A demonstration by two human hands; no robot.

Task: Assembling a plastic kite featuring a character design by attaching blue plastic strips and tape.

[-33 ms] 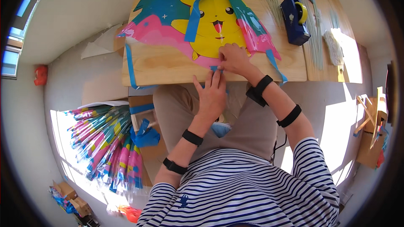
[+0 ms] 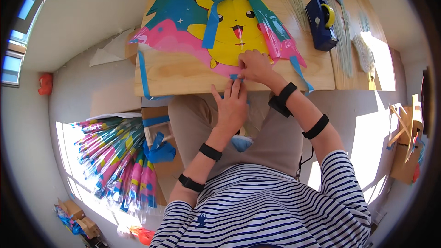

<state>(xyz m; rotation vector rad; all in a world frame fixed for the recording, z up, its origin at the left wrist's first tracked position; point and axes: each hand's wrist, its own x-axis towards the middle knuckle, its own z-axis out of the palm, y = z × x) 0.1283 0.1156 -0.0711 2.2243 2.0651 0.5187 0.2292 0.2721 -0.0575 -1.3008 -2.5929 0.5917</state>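
Along the near side of the wooden table (image 2: 177, 76), I see the printed plastic sheet (image 2: 229, 46) lying straight ahead of both hands, its long axis apparently running away from the wearer. The left hand (image 2: 231, 110), fingers slightly spread, reaches the blue tape patch (image 2: 234, 77) at its bottom edge; the right hand (image 2: 255, 66), nearer the sheet's middle, curls narrowly, and whether it pinches anything I cannot tell.

Plastic sheet (image 2: 231, 24) — teal, pink, yellow

They wear a striped shirt (image 2: 275, 202), beige trousers (image 2: 280, 142), black armbands (image 2: 210, 151).
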